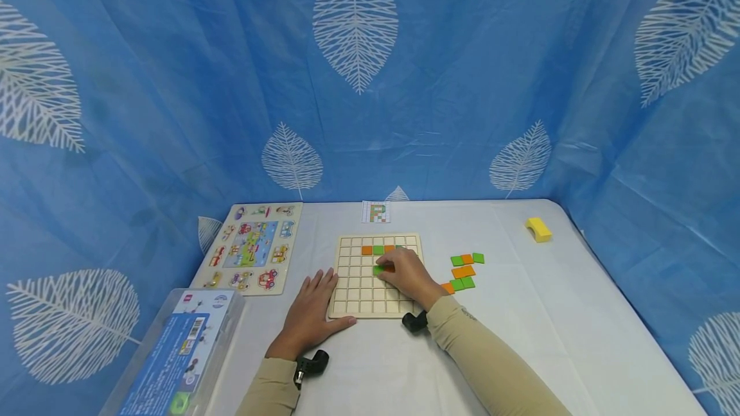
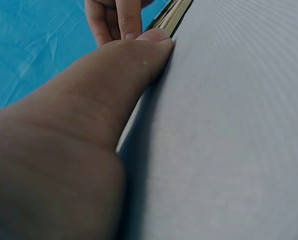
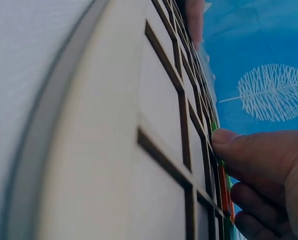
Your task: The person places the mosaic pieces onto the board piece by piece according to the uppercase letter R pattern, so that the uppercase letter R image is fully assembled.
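A wooden grid board (image 1: 354, 307) lies on the table, with orange and green square tiles in some cells. In the head view, a row of tiles, among them an orange tile (image 1: 367, 250), sits in its upper part. My right hand (image 1: 409, 278) is over the board's middle, thumb and index finger pinching a green tile (image 1: 378, 270) at a cell; the hand partly covers an orange tile beside it. The right wrist view shows the thumb at that tile's edge. My left hand (image 1: 312, 313) rests with fingers extended at the board's left edge, thumb by its lower corner.
Loose green and orange tiles (image 1: 463, 271) lie right of the board. A small pattern card (image 1: 376, 212) is behind it. To the left are a picture puzzle board (image 1: 277, 236) and a clear plastic box (image 1: 222, 339). A yellow arch block (image 1: 539, 230) stands far right.
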Tool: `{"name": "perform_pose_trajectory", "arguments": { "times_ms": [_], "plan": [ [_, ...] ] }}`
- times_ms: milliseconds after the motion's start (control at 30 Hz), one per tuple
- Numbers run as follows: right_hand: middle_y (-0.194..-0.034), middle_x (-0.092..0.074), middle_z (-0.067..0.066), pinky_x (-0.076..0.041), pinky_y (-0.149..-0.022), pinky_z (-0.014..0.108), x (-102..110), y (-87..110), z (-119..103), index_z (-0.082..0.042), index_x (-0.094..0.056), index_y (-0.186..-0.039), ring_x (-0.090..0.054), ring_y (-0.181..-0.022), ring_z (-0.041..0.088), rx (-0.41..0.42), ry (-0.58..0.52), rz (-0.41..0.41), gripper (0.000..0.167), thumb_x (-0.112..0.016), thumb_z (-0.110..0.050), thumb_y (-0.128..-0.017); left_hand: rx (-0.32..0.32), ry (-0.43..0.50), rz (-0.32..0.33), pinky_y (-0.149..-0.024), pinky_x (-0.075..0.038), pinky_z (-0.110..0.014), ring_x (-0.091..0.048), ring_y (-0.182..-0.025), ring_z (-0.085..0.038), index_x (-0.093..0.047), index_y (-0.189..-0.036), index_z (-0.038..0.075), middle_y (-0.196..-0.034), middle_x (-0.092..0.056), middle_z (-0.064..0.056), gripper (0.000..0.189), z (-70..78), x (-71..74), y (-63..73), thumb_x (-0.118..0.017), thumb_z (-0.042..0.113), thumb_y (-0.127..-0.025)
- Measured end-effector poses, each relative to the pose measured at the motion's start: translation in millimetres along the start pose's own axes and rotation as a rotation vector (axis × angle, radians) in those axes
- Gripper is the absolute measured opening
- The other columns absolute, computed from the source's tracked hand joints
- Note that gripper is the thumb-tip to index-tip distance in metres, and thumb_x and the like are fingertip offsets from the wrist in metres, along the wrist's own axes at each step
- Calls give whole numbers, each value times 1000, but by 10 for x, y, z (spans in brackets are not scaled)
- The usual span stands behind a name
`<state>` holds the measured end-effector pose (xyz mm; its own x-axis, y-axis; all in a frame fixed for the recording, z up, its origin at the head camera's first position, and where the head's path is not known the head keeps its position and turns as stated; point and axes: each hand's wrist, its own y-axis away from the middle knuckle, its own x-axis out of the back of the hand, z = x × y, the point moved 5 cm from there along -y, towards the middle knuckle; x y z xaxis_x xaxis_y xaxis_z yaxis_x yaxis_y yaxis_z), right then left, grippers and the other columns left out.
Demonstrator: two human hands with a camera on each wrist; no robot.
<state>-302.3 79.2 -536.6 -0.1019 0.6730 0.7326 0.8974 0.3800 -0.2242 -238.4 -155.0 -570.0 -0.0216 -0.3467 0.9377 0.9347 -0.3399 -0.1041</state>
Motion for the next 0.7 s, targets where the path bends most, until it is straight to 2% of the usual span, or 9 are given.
{"name": "perform_pose_trajectory", "arguments": {
  "times_ms": [233, 700],
  "plan": [
    [-108, -75, 3, -58, -90, 37, 33, 10, 9, -6, -81, -112, -67, -104, 23, 31, 22, 24, 26, -88, -10, -88, 7, -4, -17, -128, -13, -48, -21, -157, -31, -38, -163, 6, -169, -32, -10, 114, -2, 0, -10, -67, 82, -83],
    [-102, -74, -2, -59, -86, 36, 144, 69, 85, -7, -82, -112, -66, -96, 17, 5, 8, 56, 24, -87, -12, -90, 6, 6, -2, -127, -15, -50, -23, -157, -33, -40, -162, 4, -168, -34, -11, 113, 9, 11, -4, -68, 80, -83]
  ]
}}
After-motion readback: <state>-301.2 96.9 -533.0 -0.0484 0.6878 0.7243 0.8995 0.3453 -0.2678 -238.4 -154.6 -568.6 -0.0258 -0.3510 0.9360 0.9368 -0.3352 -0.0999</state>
